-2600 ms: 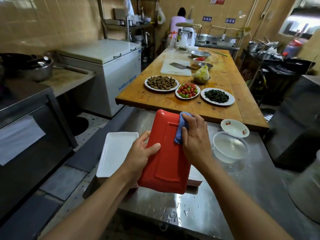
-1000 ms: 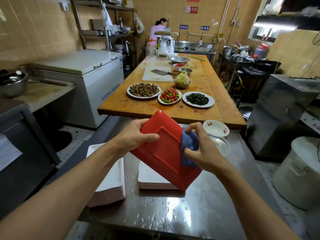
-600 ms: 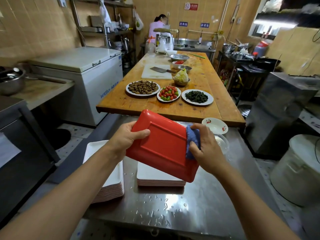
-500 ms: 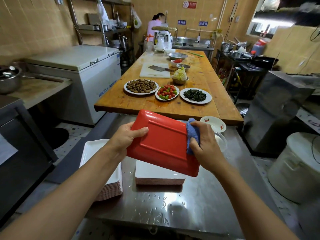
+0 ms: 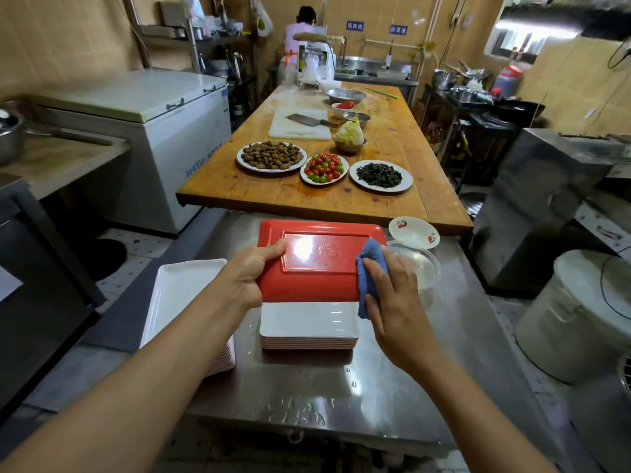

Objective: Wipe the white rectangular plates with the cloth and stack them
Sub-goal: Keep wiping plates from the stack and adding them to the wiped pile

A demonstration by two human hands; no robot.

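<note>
While 0.5 s ago it tilted, the plate (image 5: 317, 264) now lies level, red underside up, above the centre stack (image 5: 309, 327); left hand (image 5: 247, 278) grips its left edge, right hand (image 5: 392, 295) presses the cloth (image 5: 370, 273) at its right edge; underside wipe looks nearly done

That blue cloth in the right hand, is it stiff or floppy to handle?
Probably floppy: the blue cloth bunches and folds under the right hand. Likely light, since curled fingers alone pin it against the red plate. Its fuzzy surface suggests decent grip.
</note>
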